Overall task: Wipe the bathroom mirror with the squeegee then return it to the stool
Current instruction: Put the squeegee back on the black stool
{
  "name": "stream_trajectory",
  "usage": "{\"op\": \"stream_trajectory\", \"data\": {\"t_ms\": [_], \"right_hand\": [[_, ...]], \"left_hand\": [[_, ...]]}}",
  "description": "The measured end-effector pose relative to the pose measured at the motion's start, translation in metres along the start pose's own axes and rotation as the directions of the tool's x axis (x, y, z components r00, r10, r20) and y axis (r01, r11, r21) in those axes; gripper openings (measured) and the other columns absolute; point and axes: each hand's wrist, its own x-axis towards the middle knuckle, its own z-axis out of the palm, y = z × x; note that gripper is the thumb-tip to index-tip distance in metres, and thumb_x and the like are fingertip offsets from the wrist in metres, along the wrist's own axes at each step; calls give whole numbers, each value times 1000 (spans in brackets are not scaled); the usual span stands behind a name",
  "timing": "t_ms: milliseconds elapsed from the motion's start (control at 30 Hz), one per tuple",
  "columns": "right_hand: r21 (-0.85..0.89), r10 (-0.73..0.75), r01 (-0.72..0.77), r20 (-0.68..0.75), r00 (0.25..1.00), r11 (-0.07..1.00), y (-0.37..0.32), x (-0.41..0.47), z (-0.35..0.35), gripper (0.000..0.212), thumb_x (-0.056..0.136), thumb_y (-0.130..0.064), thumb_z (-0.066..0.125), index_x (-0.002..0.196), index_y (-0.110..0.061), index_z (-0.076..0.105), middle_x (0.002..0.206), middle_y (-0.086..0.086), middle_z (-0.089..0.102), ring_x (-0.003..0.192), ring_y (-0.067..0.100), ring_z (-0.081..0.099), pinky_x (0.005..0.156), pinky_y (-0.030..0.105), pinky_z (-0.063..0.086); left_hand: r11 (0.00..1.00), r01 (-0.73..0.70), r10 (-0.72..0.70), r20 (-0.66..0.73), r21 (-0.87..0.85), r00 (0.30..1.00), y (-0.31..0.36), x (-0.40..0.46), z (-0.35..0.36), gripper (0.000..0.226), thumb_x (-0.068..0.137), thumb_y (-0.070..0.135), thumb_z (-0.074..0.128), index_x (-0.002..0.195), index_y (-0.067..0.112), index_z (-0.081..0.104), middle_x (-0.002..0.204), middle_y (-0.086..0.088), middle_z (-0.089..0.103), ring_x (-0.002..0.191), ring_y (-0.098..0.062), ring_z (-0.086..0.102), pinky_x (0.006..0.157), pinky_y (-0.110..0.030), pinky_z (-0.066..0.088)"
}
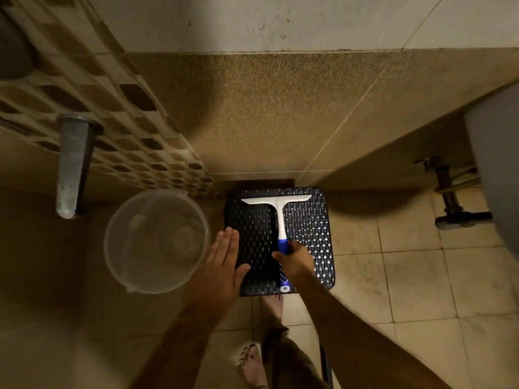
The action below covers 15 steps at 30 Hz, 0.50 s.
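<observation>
Head view looks straight down into a tiled bathroom corner. Far left, a grey metal spout (pixel 73 167) juts out from a wall banded with brown and beige mosaic tiles (pixel 134 130). Just below and right of it a clear plastic bucket (pixel 156 240) stands on the floor, its rim close beside the stool's left edge. The left hand (pixel 222 262) comes next, fingers straight and together, palm down, lying over the gap between bucket and stool with its thumb across the stool's left side; whether it presses on the seat I cannot tell. The stool (pixel 309 220) is square with a dark woven top and sits against the base of the wall. On it lies the squeegee (pixel 279 217), white blade across the far edge, handle running back toward the person. The right hand (pixel 295 262) has its fingers curled round the blue part of that handle, whose white tip shows beneath the wrist. Bare feet (pixel 252 366) stand on beige floor tiles (pixel 415 276) below. Far right, dark pipework (pixel 449 192) hangs under a pale basin (pixel 497 164)
</observation>
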Motion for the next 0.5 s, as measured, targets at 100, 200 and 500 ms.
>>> {"op": "stream_trajectory", "data": {"t_ms": [100,200,500], "right_hand": [[-37,-24,24,-2,1000,999,1,1,-3,39,85,-27,72,119,-13,62,112,8,68,89,17,59,73,24,40],[-58,-53,53,-6,999,997,2,1,-4,39,85,-27,71,120,-11,61,111,7,68,88,16,57,75,23,38],[-53,-110,108,-21,994,993,7,-3,-6,58,85,-40,68,133,-16,46,129,10,58,110,22,56,92,35,48]], "left_hand": [[1000,16,-16,7,-21,1000,-2,0,-1,77,95,64,4,156,19,8,161,6,1,149,-10,1,118,-29,15],[999,31,-30,8,-30,1000,-2,-2,-3,76,94,63,7,156,19,8,161,7,0,149,-9,-1,120,-30,15],[1000,26,-26,19,-2,999,5,-9,-2,75,94,61,3,156,19,3,162,4,-1,149,-8,-6,120,-29,9]]}}
